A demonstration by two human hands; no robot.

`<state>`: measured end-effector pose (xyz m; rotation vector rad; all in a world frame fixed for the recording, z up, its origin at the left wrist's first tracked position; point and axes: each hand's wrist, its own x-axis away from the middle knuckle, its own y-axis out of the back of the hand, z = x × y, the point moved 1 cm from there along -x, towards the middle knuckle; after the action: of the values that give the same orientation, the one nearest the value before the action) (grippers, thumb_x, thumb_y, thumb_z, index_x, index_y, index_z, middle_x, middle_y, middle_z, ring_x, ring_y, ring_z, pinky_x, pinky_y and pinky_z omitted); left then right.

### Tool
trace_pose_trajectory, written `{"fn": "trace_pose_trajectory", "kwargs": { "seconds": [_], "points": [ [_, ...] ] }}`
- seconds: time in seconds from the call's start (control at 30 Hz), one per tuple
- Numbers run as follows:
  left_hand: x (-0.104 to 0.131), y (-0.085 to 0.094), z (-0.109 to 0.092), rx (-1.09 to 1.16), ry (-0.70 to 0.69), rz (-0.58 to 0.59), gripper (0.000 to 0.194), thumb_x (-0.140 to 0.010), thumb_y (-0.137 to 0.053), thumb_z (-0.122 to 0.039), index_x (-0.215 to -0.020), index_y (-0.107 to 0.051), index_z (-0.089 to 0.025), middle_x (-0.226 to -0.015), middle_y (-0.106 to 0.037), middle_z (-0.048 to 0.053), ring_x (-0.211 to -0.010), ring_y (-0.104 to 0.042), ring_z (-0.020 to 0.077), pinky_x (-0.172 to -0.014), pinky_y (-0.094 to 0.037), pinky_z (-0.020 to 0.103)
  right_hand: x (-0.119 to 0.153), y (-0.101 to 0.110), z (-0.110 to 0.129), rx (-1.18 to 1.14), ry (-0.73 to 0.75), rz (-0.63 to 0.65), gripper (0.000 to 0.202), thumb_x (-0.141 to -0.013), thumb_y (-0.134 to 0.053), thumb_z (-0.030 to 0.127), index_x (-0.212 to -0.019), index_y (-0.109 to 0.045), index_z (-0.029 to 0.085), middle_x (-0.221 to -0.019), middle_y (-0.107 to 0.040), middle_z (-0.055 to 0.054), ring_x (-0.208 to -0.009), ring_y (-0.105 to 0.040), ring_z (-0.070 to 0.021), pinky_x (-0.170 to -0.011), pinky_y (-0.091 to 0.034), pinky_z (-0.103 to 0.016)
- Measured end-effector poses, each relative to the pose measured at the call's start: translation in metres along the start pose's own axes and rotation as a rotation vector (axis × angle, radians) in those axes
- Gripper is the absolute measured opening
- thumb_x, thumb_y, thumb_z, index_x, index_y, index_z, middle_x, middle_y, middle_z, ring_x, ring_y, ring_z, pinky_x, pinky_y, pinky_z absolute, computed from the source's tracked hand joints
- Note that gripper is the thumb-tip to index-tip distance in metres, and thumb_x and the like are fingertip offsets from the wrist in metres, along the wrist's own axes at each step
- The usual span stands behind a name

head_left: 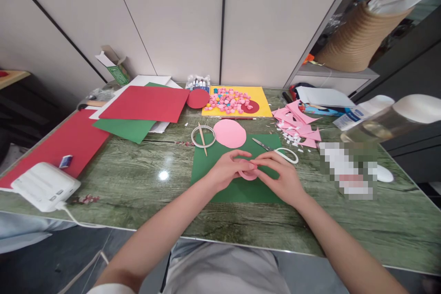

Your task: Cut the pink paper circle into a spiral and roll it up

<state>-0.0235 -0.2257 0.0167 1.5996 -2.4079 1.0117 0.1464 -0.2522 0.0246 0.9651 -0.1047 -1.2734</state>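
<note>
Between the fingers of both hands is a curved piece of pink paper, partly hidden by the fingertips. My left hand pinches it from the left, and my right hand grips its right side. Both hands are over a green paper sheet. Just beyond my left hand lie pink paper circles, overlapping. White-handled scissors rest beyond my right hand, blades pointing up and left. A clear tape ring lies at the green sheet's upper left corner with a pointed wooden stick across it.
Pink, blue and yellow small balls cover a yellow sheet at the back. Pink scraps lie to its right. Red sheets are stacked left, near a white charger-like device. A clear bottle stands at the right.
</note>
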Motion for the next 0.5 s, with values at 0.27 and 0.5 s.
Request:
{"fn": "trace_pose_trajectory", "kwargs": {
  "seconds": [0.27, 0.5],
  "points": [
    [-0.0012, 0.0015, -0.0009, -0.116, -0.022, 0.022, 0.043, -0.054, -0.08, -0.024, -0.09, -0.059, -0.014, -0.068, -0.065, 0.002, -0.064, -0.062, 0.0127, -0.067, -0.046, 0.028, -0.0029, 0.0016, -0.0014, -0.026, 0.004, 0.103, 0.015, -0.087, -0.054, 0.025, -0.098, -0.063, 0.025, -0.099, -0.059, -0.006, -0.093, -0.059, -0.0202, -0.078, -0.051, -0.035],
    [0.0011, -0.0031, 0.0027, -0.047, -0.036, 0.034, 0.038, -0.058, -0.078, -0.023, -0.09, -0.06, -0.015, -0.074, -0.067, 0.002, -0.069, -0.063, 0.0117, -0.075, -0.047, 0.029, -0.0016, -0.0034, -0.005, 0.005, -0.027, 0.046, 0.008, -0.088, -0.051, 0.023, -0.093, -0.056, 0.023, -0.096, -0.057, -0.006, -0.093, -0.057, -0.02, -0.079, -0.049, -0.035]
  ]
}}
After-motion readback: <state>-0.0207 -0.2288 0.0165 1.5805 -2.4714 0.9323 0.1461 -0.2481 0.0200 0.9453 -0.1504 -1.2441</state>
